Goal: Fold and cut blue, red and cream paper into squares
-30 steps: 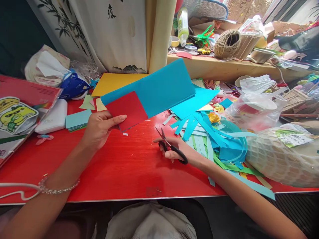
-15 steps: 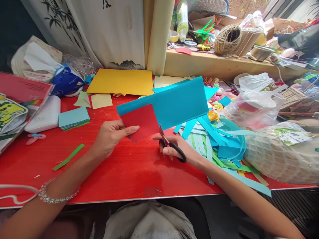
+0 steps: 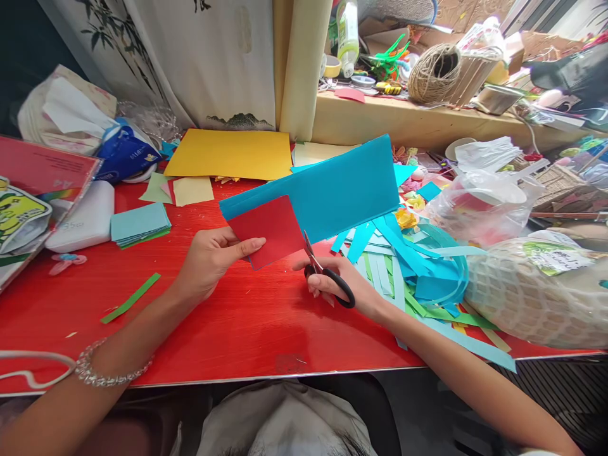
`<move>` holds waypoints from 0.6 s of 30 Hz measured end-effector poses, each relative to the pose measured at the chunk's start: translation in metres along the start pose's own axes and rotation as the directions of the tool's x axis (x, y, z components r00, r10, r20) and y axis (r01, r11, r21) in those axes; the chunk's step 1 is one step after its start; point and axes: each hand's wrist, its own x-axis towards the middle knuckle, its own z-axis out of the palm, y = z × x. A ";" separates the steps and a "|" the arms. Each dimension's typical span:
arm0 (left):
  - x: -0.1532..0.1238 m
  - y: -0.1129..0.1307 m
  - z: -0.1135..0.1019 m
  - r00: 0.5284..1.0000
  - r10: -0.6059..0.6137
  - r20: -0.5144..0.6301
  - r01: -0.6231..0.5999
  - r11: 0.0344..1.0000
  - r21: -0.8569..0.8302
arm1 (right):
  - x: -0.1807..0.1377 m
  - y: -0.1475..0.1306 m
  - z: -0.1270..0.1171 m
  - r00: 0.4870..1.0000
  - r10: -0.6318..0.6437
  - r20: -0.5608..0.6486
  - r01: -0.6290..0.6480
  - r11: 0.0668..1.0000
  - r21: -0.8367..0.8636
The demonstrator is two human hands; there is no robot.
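My left hand pinches a red paper rectangle flat against a larger folded sheet of blue paper, thumb on top and fingers hidden behind. The blue sheet slants up to the right, above the table. In my right hand is a pair of scissors with black handles, my fingers through the loops. Its blades point up at the right edge of the red paper, by the lower edge of the blue sheet. Whether the blades are fully closed is hard to make out.
Blue and green paper strips are heaped right of my hands, beside a netted bag. At left lie a stack of light blue cards, a green strip and a white power bank. Yellow paper lies at the back.
The right part of the blue sheet has tilted up slightly. Both hands stay nearly in place, with the scissors still at the red paper's right edge.
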 end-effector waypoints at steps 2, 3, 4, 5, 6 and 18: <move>0.000 0.000 0.001 1.000 0.007 0.004 -0.007 1.000 -0.006 | 0.000 0.000 0.001 1.000 -0.014 -0.004 0.014 1.000 0.004; 0.000 0.000 0.001 1.000 0.013 0.012 -0.013 1.000 -0.017 | 0.000 0.000 0.001 1.000 -0.021 -0.005 0.021 1.000 0.008; -0.001 0.000 0.001 1.000 0.020 0.019 -0.019 0.999 -0.029 | 0.000 0.000 0.002 1.000 -0.027 -0.006 0.027 1.000 0.012; -0.001 0.001 0.001 0.999 0.024 0.027 -0.023 0.999 -0.039 | -0.001 -0.001 0.002 0.999 -0.032 -0.007 0.032 0.999 0.015; -0.001 0.001 0.001 0.999 0.026 0.034 -0.024 0.999 -0.046 | -0.001 -0.001 0.003 0.999 -0.037 -0.009 0.037 0.999 0.016; 0.000 0.003 0.000 0.996 0.014 0.089 -0.007 0.998 -0.070 | -0.002 -0.001 0.008 0.999 -0.018 -0.048 0.017 1.000 -0.015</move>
